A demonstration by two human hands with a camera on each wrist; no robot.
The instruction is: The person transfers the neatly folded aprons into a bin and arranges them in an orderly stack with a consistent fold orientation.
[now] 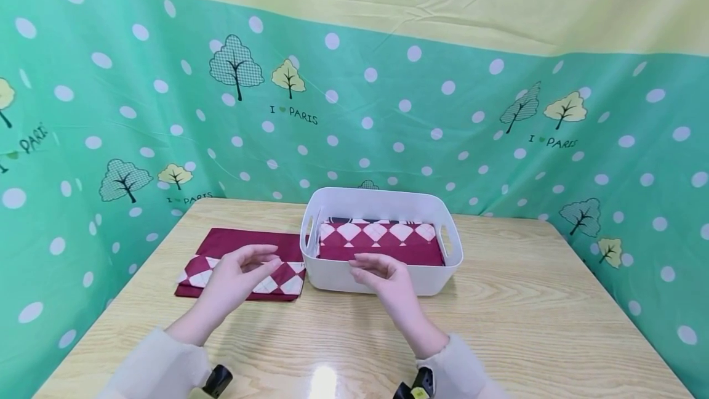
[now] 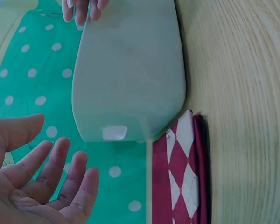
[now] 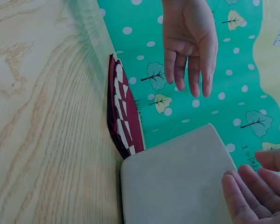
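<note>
My left hand (image 1: 242,276) hovers over the near part of a folded maroon cloth (image 1: 244,239) with a white diamond band, left of a white plastic basket (image 1: 365,280). In the left wrist view the fingers of that hand (image 2: 51,177) are loosely bent with nothing between them. My right hand (image 1: 388,277) is in front of the basket's near wall, overlapping its rim in the head view. Its fingers (image 3: 256,191) are relaxed and hold nothing in the right wrist view. Inside the basket lies another folded maroon cloth (image 1: 382,253) with white diamonds.
The basket stands toward the back of a light wooden table (image 1: 526,313), its left end close against the folded cloth. A green dotted curtain (image 1: 388,134) with a yellow upper band hangs behind and beside the table.
</note>
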